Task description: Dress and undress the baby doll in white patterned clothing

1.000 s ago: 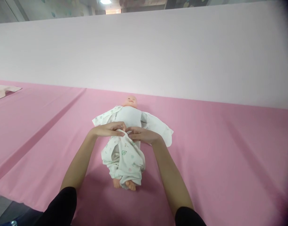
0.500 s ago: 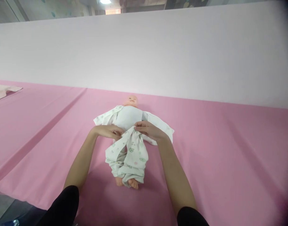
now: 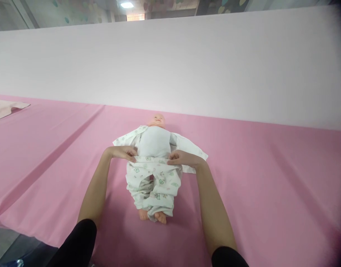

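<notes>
A baby doll (image 3: 154, 141) lies on its back on the pink cloth-covered table (image 3: 256, 178), head away from me. It wears white patterned trousers (image 3: 155, 181), and an open patterned shirt (image 3: 189, 150) is spread under its arms. My left hand (image 3: 123, 152) pinches the trousers' waistband at the doll's left side as I see it. My right hand (image 3: 183, 158) pinches the waistband at the other side. The waistband is stretched flat across the doll's waist. Bare doll feet (image 3: 153, 216) stick out of the trouser legs.
A tall pale pink panel (image 3: 187, 63) stands along the table's far edge. A light-coloured cloth (image 3: 5, 108) lies at the far left. The table's near edge runs along the bottom left corner.
My hands moved apart from the doll's middle to its sides. The bunched trousers were pulled up and spread flat across the waist.
</notes>
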### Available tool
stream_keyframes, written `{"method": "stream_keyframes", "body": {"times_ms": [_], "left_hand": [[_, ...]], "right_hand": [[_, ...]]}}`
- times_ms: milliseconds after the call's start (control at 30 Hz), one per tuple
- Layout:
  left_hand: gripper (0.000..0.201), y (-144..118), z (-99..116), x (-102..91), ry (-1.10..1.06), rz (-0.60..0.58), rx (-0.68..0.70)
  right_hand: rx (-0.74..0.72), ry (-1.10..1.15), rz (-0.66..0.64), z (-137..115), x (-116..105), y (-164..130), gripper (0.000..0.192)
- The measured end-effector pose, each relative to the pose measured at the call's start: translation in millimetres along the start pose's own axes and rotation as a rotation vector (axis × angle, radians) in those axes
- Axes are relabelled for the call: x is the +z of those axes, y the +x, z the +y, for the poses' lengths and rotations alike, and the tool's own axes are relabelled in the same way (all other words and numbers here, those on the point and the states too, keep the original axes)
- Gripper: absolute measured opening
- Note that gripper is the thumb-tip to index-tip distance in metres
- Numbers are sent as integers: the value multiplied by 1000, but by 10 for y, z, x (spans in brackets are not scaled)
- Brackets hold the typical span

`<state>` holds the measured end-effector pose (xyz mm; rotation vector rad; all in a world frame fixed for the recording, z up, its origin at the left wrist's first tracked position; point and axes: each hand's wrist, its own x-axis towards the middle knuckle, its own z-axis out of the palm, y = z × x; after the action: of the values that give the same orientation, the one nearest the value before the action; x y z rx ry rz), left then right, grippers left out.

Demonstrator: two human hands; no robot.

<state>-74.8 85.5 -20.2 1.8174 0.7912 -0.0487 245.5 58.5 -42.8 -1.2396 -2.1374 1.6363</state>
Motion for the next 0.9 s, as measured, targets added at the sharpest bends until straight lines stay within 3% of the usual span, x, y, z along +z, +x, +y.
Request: {"method": "stream_keyframes", "body": {"times_ms": [100, 267, 367, 467, 533, 600, 733, 833, 900], "left_hand": [[24, 37, -37, 0, 77, 148, 8], [27, 232, -54, 52, 259, 681, 68], [26, 402, -79, 101, 330, 808, 94], [27, 592, -156, 145, 256, 1004, 89], [31, 698, -240, 158, 95, 1103, 49], [36, 750, -340, 147, -148, 1045, 10], [29, 641, -533, 44, -549, 659, 47], [20, 462, -609, -45, -582, 454, 68], [24, 370, -609, -78, -500, 364, 49]], "right_hand": [[-41, 32, 76, 95, -39, 21, 38], [-72, 113, 452, 167, -32, 135, 32], [-89, 197, 554, 187, 19, 256, 32], [-83, 254, 749, 222, 80, 391, 31], [-62, 331, 855, 265, 110, 462, 31], [-25, 437, 835, 317, 122, 490, 34], [16, 541, 598, 423, 77, 394, 36], [-44, 616, 419, 521, 10, 263, 21], [-120, 643, 317, 591, -29, 199, 23]]}}
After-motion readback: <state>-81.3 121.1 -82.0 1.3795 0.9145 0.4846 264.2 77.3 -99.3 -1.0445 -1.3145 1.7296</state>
